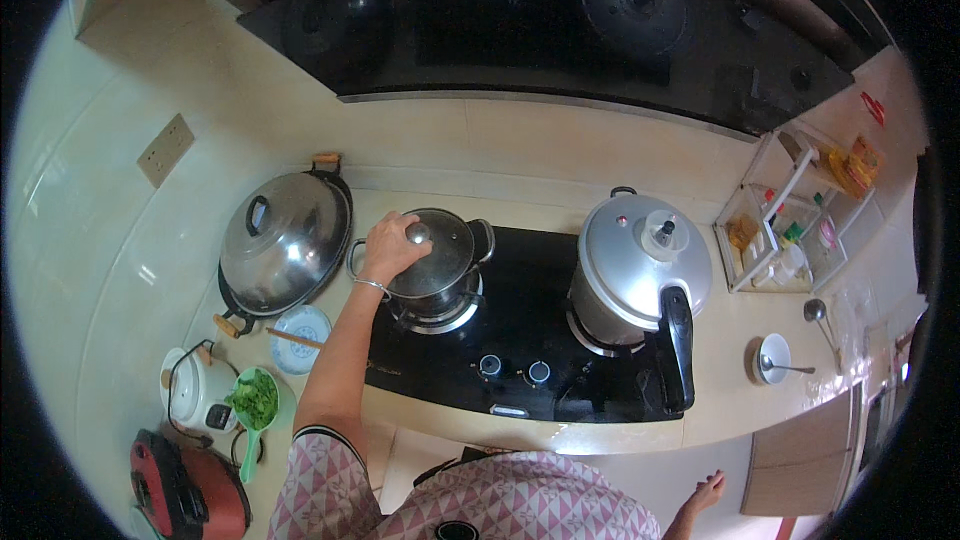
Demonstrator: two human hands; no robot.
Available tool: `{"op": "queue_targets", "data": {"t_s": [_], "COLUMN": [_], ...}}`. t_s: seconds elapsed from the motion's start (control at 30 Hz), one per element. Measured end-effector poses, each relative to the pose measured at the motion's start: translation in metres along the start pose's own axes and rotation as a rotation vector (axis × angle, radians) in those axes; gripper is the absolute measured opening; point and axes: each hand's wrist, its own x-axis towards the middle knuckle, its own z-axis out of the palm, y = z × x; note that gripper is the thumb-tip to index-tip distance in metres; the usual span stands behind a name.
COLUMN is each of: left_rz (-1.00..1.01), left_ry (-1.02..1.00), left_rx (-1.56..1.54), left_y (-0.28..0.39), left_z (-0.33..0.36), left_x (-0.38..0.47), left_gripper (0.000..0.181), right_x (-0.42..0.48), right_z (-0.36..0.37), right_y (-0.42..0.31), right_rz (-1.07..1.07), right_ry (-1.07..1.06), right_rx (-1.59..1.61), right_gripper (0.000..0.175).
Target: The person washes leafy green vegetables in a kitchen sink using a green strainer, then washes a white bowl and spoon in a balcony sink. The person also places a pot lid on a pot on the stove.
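Note:
My left hand (394,244) grips the round knob of a glass lid (442,259) on a small two-handled metal pot (436,303). This pot sits on the left burner of a black gas hob (525,277). Nothing shows in my right hand (705,493), which hangs low at the right beyond the counter's front edge, its fingers slightly curled and apart. On the right burner stands a silver pressure cooker (637,240) with its lid on and its black handle (677,349) pointing towards me.
Left of the hob are a lidded wok (285,240), a plate (304,349) with chopsticks, and a green strainer (266,439) of leafy greens. A white cooker (195,390) and red appliance (202,487) stand nearer. Rightward are a bowl (776,349), a ladle (815,310) and a condiment rack (750,240).

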Motion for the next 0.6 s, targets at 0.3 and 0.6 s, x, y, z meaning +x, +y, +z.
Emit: {"op": "queue_targets", "data": {"t_s": [0.3,0.6], "left_rz": [0.014,0.006], "left_ry": [0.041,-0.055], "left_rx": [-0.052,-0.163], "left_y": [-0.007,-0.016], "left_z": [0.002,0.006], "left_x": [0.004,-0.002], "left_gripper": [0.042,0.053], "right_x": [-0.093,-0.113], "right_z": [-0.042,-0.045], "right_y": [0.038,0.006], "right_rz": [0.147,0.199], "right_ry": [-0.016,-0.093], "right_rx": [-0.052,-0.093], "right_gripper": [0.033,0.021]}}
